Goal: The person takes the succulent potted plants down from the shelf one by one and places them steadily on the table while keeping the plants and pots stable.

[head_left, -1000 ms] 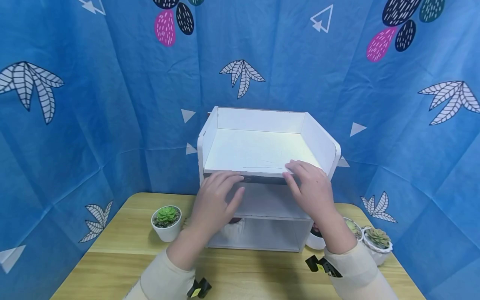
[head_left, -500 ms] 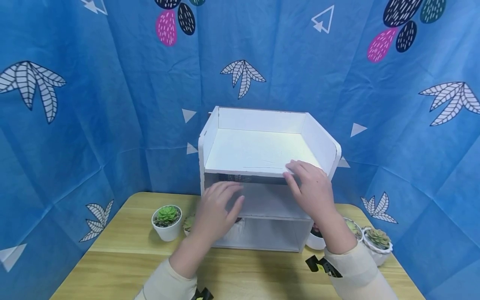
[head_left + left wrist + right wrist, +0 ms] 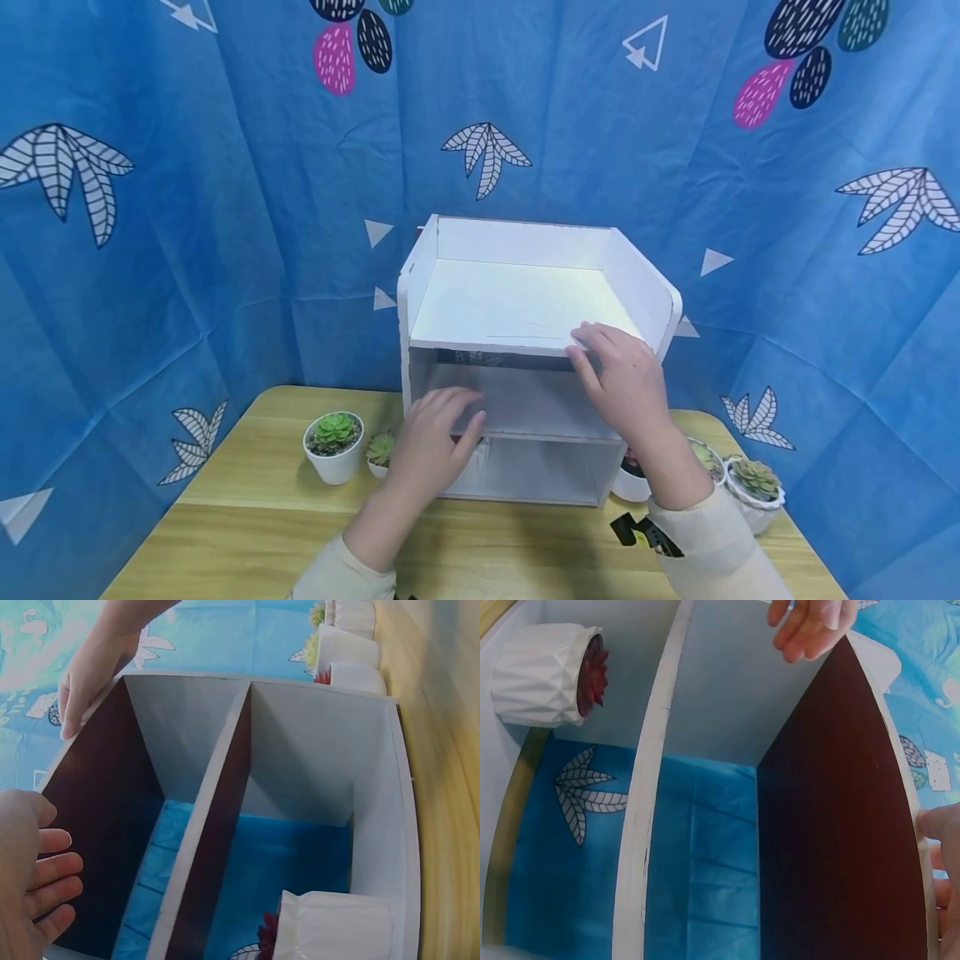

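A white two-tier shelf [image 3: 517,300] stands on the wooden table against the curtain. My right hand [image 3: 621,379] holds its top board's front edge near the right corner, fingers over the board and thumb at the edge. My left hand [image 3: 435,437] is in front of the shelf's left half, apart from it, fingers spread and loosely bent, holding nothing. In the left wrist view, its fingers [image 3: 56,874] show beside the top opening. A red succulent in a white faceted pot [image 3: 544,675] sits in the lower compartment's left side, mostly hidden by my left hand in the head view.
A green succulent in a white pot [image 3: 333,446] and a smaller plant [image 3: 380,450] stand left of the shelf. To the right are several potted succulents, including one in a wavy-rimmed pot [image 3: 756,492]. A blue patterned curtain [image 3: 300,208] surrounds the wooden table [image 3: 225,525].
My left hand has left the top board's left front edge and moved down in front of the shelf. My right hand stays at the top board. The shelf has not visibly moved.
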{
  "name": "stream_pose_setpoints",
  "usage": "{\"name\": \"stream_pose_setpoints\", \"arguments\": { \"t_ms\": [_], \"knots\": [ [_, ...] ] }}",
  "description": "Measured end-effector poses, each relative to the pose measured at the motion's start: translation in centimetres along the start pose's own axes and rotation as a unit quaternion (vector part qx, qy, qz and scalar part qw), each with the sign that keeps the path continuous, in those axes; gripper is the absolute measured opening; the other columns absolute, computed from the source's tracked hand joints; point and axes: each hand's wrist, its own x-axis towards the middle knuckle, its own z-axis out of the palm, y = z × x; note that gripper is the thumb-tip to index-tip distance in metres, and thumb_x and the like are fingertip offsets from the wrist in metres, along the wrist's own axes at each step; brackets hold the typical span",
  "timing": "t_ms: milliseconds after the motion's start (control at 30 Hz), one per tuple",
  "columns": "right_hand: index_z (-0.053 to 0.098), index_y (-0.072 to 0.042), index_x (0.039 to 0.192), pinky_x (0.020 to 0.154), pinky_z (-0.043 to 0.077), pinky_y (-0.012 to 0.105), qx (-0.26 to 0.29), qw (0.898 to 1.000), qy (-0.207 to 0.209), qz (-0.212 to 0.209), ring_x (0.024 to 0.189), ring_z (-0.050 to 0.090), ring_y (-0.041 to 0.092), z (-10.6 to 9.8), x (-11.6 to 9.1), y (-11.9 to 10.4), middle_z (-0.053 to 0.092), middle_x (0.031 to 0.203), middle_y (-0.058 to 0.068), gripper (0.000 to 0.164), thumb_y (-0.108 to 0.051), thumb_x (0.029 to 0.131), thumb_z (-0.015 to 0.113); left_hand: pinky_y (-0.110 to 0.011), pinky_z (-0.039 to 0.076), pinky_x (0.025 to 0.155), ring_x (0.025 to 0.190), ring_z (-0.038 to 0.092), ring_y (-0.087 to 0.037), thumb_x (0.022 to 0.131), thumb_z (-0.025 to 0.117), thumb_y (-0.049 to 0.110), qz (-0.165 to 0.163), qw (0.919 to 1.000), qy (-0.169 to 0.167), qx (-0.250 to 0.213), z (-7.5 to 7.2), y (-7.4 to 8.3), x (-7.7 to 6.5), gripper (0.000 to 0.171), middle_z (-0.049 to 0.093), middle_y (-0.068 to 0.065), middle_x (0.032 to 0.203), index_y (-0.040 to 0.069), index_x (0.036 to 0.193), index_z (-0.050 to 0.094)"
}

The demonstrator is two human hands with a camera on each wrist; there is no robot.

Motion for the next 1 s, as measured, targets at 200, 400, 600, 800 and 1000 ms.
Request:
{"name": "stream_pose_setpoints", "arguments": {
  "t_ms": [200,400,600,800,1000],
  "knots": [
    [0.070,-0.011,0.122,0.103,0.045,0.056,0.001,1.000,0.004,-0.007,0.122,0.060,0.033,0.1,0.0,0.1,0.068,0.127,0.012,0.036,-0.035,0.097,0.065,-0.046,0.050,0.096,0.115,0.063,-0.025,0.099,0.063,0.028,-0.016,0.9998,-0.009,0.000,0.2,-0.1,-0.7,0.026,0.070,-0.004,0.120,0.013,0.118,0.071],
    [0.070,-0.011,0.123,0.102,0.045,0.056,0.000,1.000,0.005,-0.007,0.122,0.060,0.033,0.1,0.0,0.0,0.068,0.127,0.012,0.036,-0.035,0.097,0.065,-0.048,0.049,0.099,0.111,0.065,-0.025,0.097,0.065,0.028,-0.019,0.9995,-0.024,0.002,0.7,-0.6,-1.4,0.025,0.071,-0.003,0.118,0.012,0.115,0.071],
    [0.070,-0.011,0.123,0.103,0.045,0.056,0.000,1.000,0.003,-0.007,0.122,0.060,0.033,0.1,0.1,0.0,0.068,0.127,0.012,0.036,-0.035,0.097,0.065,-0.049,0.049,0.100,0.109,0.066,-0.025,0.097,0.065,0.030,-0.027,0.9989,-0.037,0.006,1.3,-0.9,-2.2,0.025,0.071,-0.002,0.115,0.013,0.114,0.071],
    [0.070,-0.011,0.123,0.103,0.044,0.057,0.001,1.000,0.000,-0.002,0.123,0.059,0.033,0.0,0.0,-0.1,0.067,0.128,0.012,0.036,-0.035,0.097,0.065,-0.047,0.050,0.098,0.107,0.067,-0.025,0.097,0.065,0.032,-0.030,0.9985,-0.043,0.017,1.8,-1.3,-2.6,0.024,0.072,-0.001,0.113,0.015,0.112,0.072],
    [0.070,-0.010,0.123,0.102,0.045,0.056,0.003,1.000,0.001,-0.005,0.122,0.060,0.033,-0.1,0.0,-0.2,0.067,0.127,0.013,0.036,-0.035,0.097,0.065,-0.042,0.053,0.093,0.103,0.067,-0.021,0.096,0.067,0.030,-0.035,0.9982,-0.045,0.022,1.9,-1.6,-3.1,0.018,0.072,0.001,0.108,0.017,0.106,0.073]
  ]
}}
